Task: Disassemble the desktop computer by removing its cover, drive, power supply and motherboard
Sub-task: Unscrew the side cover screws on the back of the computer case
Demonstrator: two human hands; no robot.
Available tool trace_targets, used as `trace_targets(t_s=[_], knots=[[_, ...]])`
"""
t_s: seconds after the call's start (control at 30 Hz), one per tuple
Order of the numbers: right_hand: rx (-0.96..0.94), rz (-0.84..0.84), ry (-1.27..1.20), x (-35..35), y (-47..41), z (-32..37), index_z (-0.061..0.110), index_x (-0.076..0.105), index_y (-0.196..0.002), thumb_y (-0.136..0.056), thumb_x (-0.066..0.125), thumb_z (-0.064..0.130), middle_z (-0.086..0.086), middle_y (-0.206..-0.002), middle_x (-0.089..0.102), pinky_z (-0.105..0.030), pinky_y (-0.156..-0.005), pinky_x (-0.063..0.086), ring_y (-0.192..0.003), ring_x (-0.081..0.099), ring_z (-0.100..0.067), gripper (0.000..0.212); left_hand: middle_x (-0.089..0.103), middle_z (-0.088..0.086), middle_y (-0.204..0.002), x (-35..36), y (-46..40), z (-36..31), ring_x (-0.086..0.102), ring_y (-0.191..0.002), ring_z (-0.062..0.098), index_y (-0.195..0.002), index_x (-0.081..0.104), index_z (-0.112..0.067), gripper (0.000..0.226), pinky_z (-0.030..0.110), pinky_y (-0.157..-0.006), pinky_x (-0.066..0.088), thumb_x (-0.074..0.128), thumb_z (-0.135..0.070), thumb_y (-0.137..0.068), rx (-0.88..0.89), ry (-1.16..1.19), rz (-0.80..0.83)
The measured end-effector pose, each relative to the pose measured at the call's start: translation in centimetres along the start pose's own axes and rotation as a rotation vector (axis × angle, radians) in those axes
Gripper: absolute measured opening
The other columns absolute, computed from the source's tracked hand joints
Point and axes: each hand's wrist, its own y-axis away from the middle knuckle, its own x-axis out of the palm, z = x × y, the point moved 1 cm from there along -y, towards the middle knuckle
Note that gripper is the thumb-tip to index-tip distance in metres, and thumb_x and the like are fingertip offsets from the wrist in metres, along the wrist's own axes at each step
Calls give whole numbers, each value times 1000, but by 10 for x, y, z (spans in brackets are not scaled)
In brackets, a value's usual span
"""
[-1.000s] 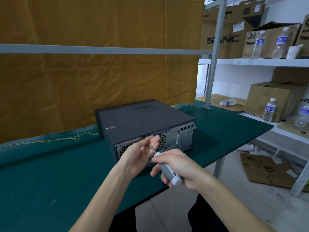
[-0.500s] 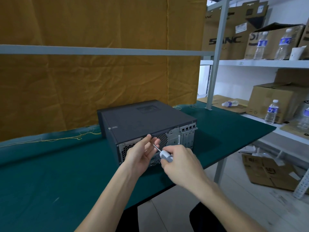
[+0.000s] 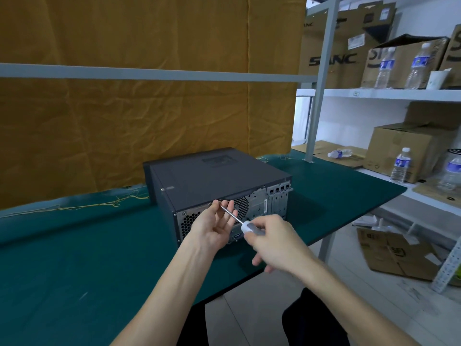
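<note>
A storeroom or workshop corner is shown. A bench covered in green cloth (image 3: 74,258) is set before a hung mustard-yellow fabric backdrop (image 3: 149,116). Grey metal shelving (image 3: 374,92) is loaded with cardboard boxes (image 3: 404,151) and water bottles (image 3: 400,166). Flattened cardboard (image 3: 394,255) is left on the pale tiled floor (image 3: 361,303) beneath.
</note>
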Motion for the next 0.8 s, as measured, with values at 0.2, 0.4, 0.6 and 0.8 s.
trace_targets(t_s=[0.2, 0.4, 0.6, 0.8], knots=[[-346, -297, 785, 13, 14, 31, 22, 57, -100, -87, 67, 19, -1, -96, 54, -32, -60, 31, -81, 68, -30, 16, 72, 13, -83, 4, 3, 0, 71, -88, 18, -88, 65, 0, 15, 32, -83, 57, 68, -12, -96, 18, 43, -46], [-2, 93, 296, -7, 1, 20, 19, 40, -70, -100, 44, 32, 0, -76, 50, -29, -51, 33, -58, 47, -16, 32, 70, 13, -91, -1, 0, -5, 72, -88, 21, -98, 63, 2, 10, 36, -79, 56, 63, -7, -99, 14, -3, -9], [-168, -229, 733, 6, 11, 27, 17, 40, -105, -90, 64, 12, -8, -109, 42, -32, -60, 32, -80, 64, -31, 28, 72, 12, -90, 2, -1, -5, 72, -77, 20, -93, 65, 2, 16, 36, -77, 59, 68, -14, -97, 73, -104, -29], [-224, -196, 705, -2, 10, 19, 21, 43, -82, -103, 47, 19, -3, -95, 46, -29, -62, 33, -78, 57, -24, 21, 69, 15, -89, 2, -4, -8, 70, -79, 23, -89, 62, 3, 15, 39, -81, 56, 61, -8, -99, 58, -108, -9]])
